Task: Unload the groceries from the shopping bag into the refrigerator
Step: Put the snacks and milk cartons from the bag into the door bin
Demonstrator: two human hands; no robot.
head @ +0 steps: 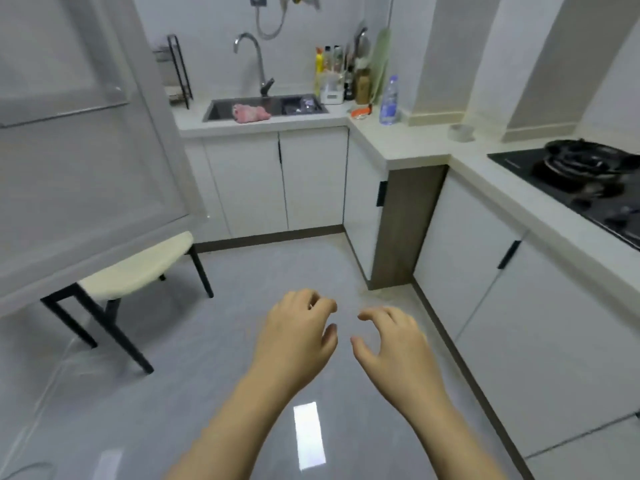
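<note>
Grey kitchen floor (242,289) is filling the middle of the view, with white cabinets (277,181) running along the far wall and down the right side.

At 9 o'clock a big white door (79,168), blurred and with a clear rail across it, is standing open over the floor. It is looking like the fridge door, though I cannot tell for sure. Where the shopping bag is cannot be told from this view.

At 6 o'clock both bare forearms are reaching forward over the floor. The left hand (298,336) and right hand (391,344) are hanging palm down, near each other but not touching. Their fingers are curling loosely and gripping nothing.

Below the door, at 8 o'clock, a stool (138,265) with a cream seat and black legs is standing on the floor.

At 12 o'clock a sink (221,110) is sitting in the counter (398,140), with a pink cloth (251,113) lying inside it and a curved tap (254,57) rising behind. A black rack (178,71) is standing to its left.

At 1 o'clock bottles (332,67) are crowding the corner, and a clear water bottle (389,102) is standing upright just beside them.

At 3 o'clock a dark pan (585,157) is resting on a black hob (571,181).
</note>
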